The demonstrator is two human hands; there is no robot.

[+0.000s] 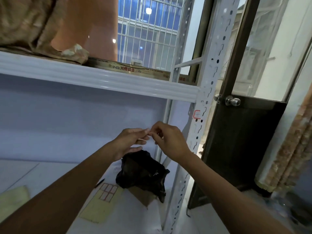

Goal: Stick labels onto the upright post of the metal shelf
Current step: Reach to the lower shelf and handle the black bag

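You hold small label [146,137] between both hands, left hand [130,141] steadying, right hand [168,137] fingers pinched on edge, likely peeling. Upright post [205,102] just right, one red-edged label [196,114] already stuck. Label sheet [108,191] lies on shelf below, within reach.

White lower shelf [42,173] w/ black bag [143,173], label sheet [103,200], pen [100,182], cardboard [141,197].

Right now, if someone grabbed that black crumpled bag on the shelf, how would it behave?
The black bag would probably be floppy and sag: it lies crumpled in soft folds. It looks like thin plastic, so likely light. It may shift the brown cardboard under it; any contents are hidden.
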